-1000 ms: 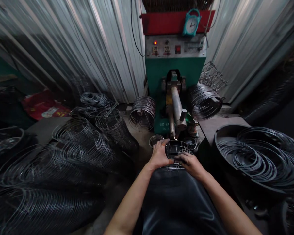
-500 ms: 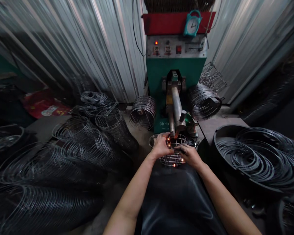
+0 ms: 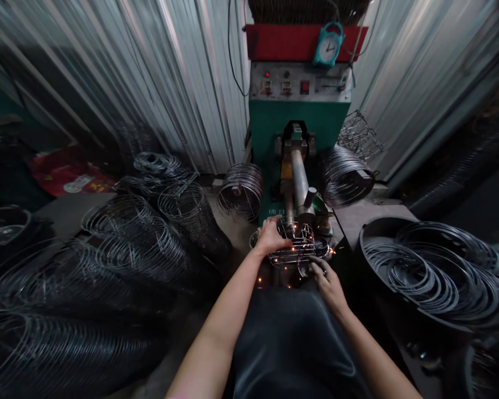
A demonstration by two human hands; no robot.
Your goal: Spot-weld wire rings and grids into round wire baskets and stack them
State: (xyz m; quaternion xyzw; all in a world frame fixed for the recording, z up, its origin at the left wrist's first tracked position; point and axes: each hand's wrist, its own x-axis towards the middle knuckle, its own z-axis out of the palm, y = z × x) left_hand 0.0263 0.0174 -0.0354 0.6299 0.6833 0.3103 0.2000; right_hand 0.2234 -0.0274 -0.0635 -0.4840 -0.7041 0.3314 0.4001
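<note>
A small round wire basket [image 3: 293, 256] sits under the electrode tips of a green spot welder [image 3: 299, 116], with orange sparks flying around it. My left hand [image 3: 272, 235] grips the basket's left side, thumb across its wires and fingers over the far rim. Just below the basket's near right edge is my right hand [image 3: 323, 275], its fingers closed together. A small curved piece of metal shows at those fingertips, too blurred and dark to name. The welder's metal arm [image 3: 301, 180] reaches down toward the basket from behind.
Coils of wire [image 3: 241, 191] hang left of the welder, and another wire coil [image 3: 345, 174] right of it. Stacked wire rings [image 3: 141, 238] fill the left side. A black tub [image 3: 368, 233] of wire rings stands at right. A blue clock [image 3: 328, 47] hangs above.
My right hand has moved off the basket, down and toward me. My left hand keeps its hold, and the basket has shifted slightly up and left. Sparks now spread wider.
</note>
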